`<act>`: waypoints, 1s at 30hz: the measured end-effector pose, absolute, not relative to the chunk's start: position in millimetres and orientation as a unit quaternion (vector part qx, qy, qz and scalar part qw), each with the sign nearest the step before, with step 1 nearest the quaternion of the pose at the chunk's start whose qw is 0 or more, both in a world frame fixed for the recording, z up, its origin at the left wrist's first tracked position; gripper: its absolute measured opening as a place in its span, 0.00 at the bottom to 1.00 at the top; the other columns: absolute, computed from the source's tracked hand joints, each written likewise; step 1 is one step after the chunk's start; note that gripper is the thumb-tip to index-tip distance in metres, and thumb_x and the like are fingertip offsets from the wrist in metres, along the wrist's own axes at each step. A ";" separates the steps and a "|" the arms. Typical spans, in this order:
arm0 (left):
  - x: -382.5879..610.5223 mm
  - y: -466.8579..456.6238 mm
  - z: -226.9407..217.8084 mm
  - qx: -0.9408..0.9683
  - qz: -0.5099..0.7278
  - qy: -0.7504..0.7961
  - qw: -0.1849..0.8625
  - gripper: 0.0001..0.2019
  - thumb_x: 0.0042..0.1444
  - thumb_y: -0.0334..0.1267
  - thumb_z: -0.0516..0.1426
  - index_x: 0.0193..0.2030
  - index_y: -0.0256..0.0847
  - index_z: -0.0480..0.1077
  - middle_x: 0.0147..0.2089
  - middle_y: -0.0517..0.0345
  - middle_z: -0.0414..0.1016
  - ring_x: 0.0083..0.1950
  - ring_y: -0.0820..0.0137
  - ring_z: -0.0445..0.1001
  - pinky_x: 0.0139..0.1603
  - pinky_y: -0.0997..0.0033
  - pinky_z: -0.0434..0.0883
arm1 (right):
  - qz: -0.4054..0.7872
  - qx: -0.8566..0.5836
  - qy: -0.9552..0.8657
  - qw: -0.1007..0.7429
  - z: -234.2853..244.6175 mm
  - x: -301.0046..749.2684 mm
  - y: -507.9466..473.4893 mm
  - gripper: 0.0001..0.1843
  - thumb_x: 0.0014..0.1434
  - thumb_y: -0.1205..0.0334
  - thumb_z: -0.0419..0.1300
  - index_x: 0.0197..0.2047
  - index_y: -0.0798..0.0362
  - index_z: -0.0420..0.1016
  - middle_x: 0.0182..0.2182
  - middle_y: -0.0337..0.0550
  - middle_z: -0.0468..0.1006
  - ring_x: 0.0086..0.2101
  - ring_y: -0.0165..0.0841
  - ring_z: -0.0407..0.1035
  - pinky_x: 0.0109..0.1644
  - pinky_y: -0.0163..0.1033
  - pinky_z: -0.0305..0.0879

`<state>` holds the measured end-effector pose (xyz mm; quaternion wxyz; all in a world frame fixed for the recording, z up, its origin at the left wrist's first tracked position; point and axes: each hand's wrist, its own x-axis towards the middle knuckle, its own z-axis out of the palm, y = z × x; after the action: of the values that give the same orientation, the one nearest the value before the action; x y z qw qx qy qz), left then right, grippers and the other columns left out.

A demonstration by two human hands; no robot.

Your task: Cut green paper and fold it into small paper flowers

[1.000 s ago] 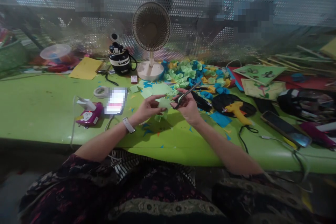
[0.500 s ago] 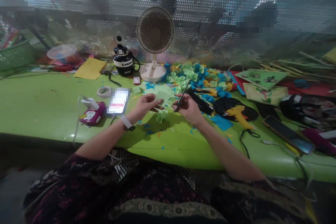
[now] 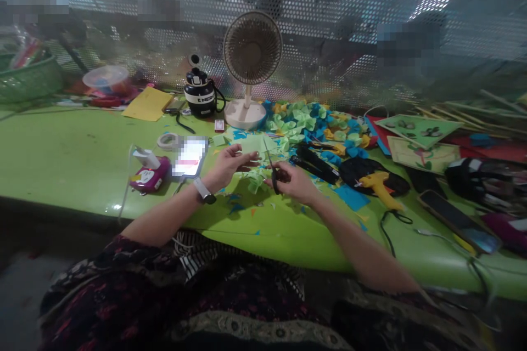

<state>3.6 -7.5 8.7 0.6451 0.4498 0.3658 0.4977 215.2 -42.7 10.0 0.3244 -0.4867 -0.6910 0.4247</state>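
My left hand (image 3: 229,166), with a watch on its wrist, is over the middle of the table. A piece of light green paper (image 3: 252,144) is pinched at its fingers; some of the fingers stretch out below it. In my right hand (image 3: 294,182) is a pair of scissors (image 3: 275,175), its dark handles around the fingers and its blades pointing up and slightly left, close to the paper's right edge. Below the hands lies a light green paper flower (image 3: 256,182) among small blue, orange and green scraps.
A heap of green, blue and yellow paper flowers (image 3: 307,120) lies beyond the hands, beside a fan (image 3: 253,49) and a black bottle (image 3: 200,96). Leftward are a phone (image 3: 189,158), tape roll (image 3: 168,141) and purple device (image 3: 151,174). A stapler (image 3: 317,164) and yellow glue gun (image 3: 379,186) lie right.
The scissors have turned from pointing up and right to pointing up and slightly left, nearer the paper. My left hand's fingers have stretched out more. The whole view has shifted slightly.
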 end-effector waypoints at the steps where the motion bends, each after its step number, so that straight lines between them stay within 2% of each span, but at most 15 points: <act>1: 4.0 -7.4 8.5 0.455 0.498 0.371 0.638 0.21 0.45 0.44 0.71 0.33 0.41 0.62 0.35 0.56 0.83 0.34 0.67 0.82 0.28 0.74 0.70 | 0.420 -0.486 -0.697 0.318 9.4 215.4 -42.9 0.25 0.47 0.53 0.70 0.47 0.52 0.74 0.24 0.34 0.71 0.25 0.31 0.65 0.29 0.36 0.62; 5: 5.9 -7.4 6.9 0.482 0.513 0.374 0.604 0.22 0.46 0.47 0.70 0.31 0.41 0.60 0.34 0.55 0.82 0.33 0.68 0.82 0.27 0.74 0.68 | 0.431 -0.484 -0.700 0.299 8.4 214.1 -43.9 0.24 0.47 0.52 0.69 0.46 0.53 0.74 0.25 0.34 0.71 0.26 0.31 0.65 0.30 0.36 0.62; 11: 7.8 -9.3 5.4 0.515 0.513 0.336 0.599 0.19 0.46 0.43 0.70 0.40 0.37 0.71 0.39 0.52 0.82 0.36 0.68 0.81 0.35 0.70 0.72 | 0.421 -0.496 -0.700 0.293 7.6 214.0 -42.7 0.24 0.48 0.50 0.68 0.47 0.53 0.75 0.23 0.34 0.69 0.24 0.30 0.61 0.27 0.35 0.58; 14: 7.2 -10.5 6.7 0.518 0.503 0.339 0.602 0.18 0.46 0.43 0.70 0.40 0.36 0.73 0.39 0.51 0.82 0.36 0.68 0.80 0.35 0.70 0.72 | 0.414 -0.493 -0.704 0.302 6.1 215.8 -41.5 0.22 0.49 0.51 0.68 0.46 0.53 0.76 0.22 0.34 0.70 0.23 0.30 0.62 0.27 0.35 0.60; 18: 5.3 -11.1 9.7 0.522 0.492 0.379 0.585 0.17 0.47 0.47 0.70 0.35 0.36 0.74 0.29 0.55 0.80 0.26 0.73 0.76 0.25 0.74 0.65 | 0.421 -0.483 -0.701 0.312 5.2 216.7 -41.4 0.22 0.49 0.51 0.68 0.45 0.52 0.76 0.23 0.35 0.72 0.24 0.31 0.64 0.27 0.36 0.61; 21: 4.6 -10.9 11.1 0.523 0.503 0.393 0.564 0.18 0.49 0.49 0.69 0.29 0.36 0.71 0.24 0.58 0.76 0.22 0.77 0.73 0.23 0.76 0.62 | 0.432 -0.485 -0.696 0.307 5.6 216.0 -41.4 0.23 0.48 0.52 0.69 0.45 0.52 0.76 0.23 0.35 0.71 0.24 0.30 0.63 0.27 0.35 0.60; 25: 4.9 -11.0 12.0 0.502 0.503 0.386 0.587 0.17 0.49 0.48 0.69 0.32 0.37 0.72 0.28 0.56 0.79 0.27 0.75 0.76 0.25 0.77 0.65 | 0.442 -0.492 -0.688 0.300 6.9 214.7 -41.4 0.22 0.47 0.52 0.69 0.44 0.52 0.75 0.23 0.35 0.71 0.23 0.30 0.62 0.26 0.35 0.58; 30: 4.4 -11.1 11.7 0.478 0.508 0.344 0.628 0.18 0.46 0.47 0.70 0.36 0.37 0.71 0.35 0.54 0.81 0.36 0.70 0.81 0.31 0.75 0.72 | 0.474 -0.485 -0.670 0.301 10.3 212.9 -43.2 0.22 0.46 0.53 0.70 0.44 0.52 0.75 0.26 0.36 0.73 0.26 0.31 0.65 0.30 0.36 0.61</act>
<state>4.4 -11.1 11.7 0.6284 0.4777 0.3443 0.5083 212.9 -43.2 10.3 0.3013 -0.4850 -0.6700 0.4745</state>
